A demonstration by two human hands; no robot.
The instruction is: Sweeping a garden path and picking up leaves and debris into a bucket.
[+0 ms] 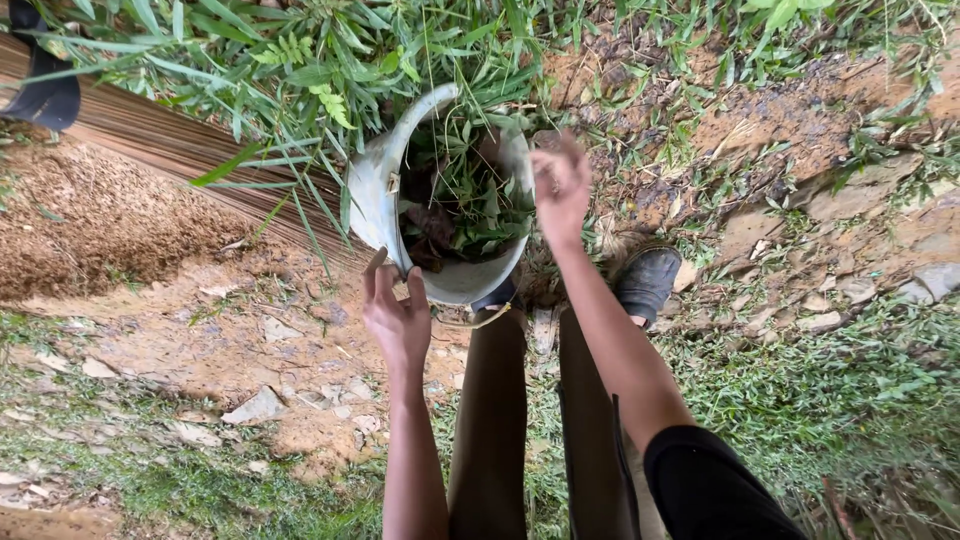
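Your pale bucket (375, 190) is already partly filled with cut green leaves (470, 200)
It sits tilted on bare soil before your shoes; your left hand (397, 315) grips its near rim, your right hand (560, 185) hovers spread over the far rim, grass (300, 60) standing uncut beyond

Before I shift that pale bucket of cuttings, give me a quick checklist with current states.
1. Left hand on the bucket rim: ok, fingers at the near edge.
2. Right hand gripping: cannot tell, it is blurred at the far rim.
3. Bucket upright: not ok, it tips toward the camera.
4. Load contained: ok, green leaves sit inside.
5. Footing: cannot tell, shoe stands on uneven soil and stones.
6. Handle: cannot tell, not visible.
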